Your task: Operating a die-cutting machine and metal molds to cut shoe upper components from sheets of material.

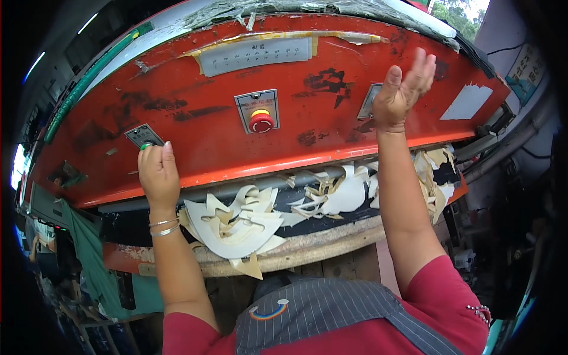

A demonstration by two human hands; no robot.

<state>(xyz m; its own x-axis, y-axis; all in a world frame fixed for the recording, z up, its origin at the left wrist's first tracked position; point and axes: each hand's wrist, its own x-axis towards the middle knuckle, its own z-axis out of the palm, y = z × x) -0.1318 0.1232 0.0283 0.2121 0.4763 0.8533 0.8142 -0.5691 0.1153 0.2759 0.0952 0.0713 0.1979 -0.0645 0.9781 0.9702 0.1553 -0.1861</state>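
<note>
A red machine front (195, 145) stretches before me. My left hand (158, 171) is held against a small metal control plate (142, 135) on its left side, fingers curled in and thumb upright. A bit of green (145, 146) shows by the fingers; I cannot tell if it is a button or a ring. My right hand (405, 92) is raised in front of another metal plate (368, 102), open, holding nothing. Between the hands sits a red emergency stop button (261, 121) with a yellow collar.
Cream sheet offcuts (234, 222) lie heaped along the opening under the panel, some hanging over the worn front edge (319, 251). More scraps (435, 177) are at the right. A paper sheet (255, 56) is taped above. Green cloth (89, 254) hangs at the left.
</note>
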